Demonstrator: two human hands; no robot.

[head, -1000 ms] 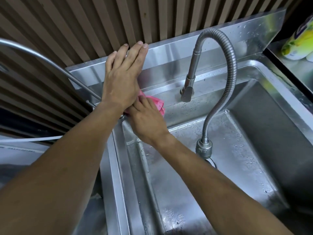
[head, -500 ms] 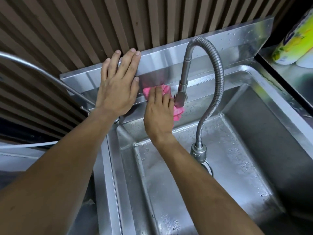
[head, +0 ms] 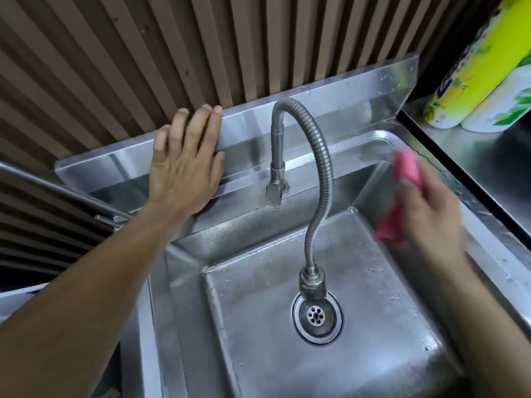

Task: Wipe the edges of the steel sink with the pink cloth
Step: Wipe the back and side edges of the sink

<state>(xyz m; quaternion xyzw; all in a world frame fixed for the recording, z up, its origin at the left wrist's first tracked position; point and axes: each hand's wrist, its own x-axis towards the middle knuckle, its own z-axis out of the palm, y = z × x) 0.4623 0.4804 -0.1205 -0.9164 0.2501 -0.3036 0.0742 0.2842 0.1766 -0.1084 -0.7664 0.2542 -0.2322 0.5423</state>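
Now, over the steel sink (head: 287,354): the left hand (head: 184,170) lies flat against the raised back panel (head: 330,110) of the sink, fingers straight and spread a little, their tips reaching the panel's top edge where it meets the ribbed brown wall (head: 172,53). It grasps nothing.

The right hand (head: 428,214) is at the sink's right side, near the far right corner, blurred. It holds the pink cloth (head: 406,168), fingers curled round it; one end of the cloth sticks up beyond the fingers over the right rim, another fold hangs out below the hand over the basin. Whether the cloth touches the rim I cannot tell through the blur.

Between the two hands, the flexible metal faucet (head: 319,168) arches from its base beside the drain (head: 316,315) up and over, its spout pointing down in front of the back panel. Water droplets dot the basin floor.

Right of the sink, on a steel counter (head: 474,156), stand two bottles: a yellow-green one (head: 474,67) and a white one with green print (head: 505,107), just beside each other.
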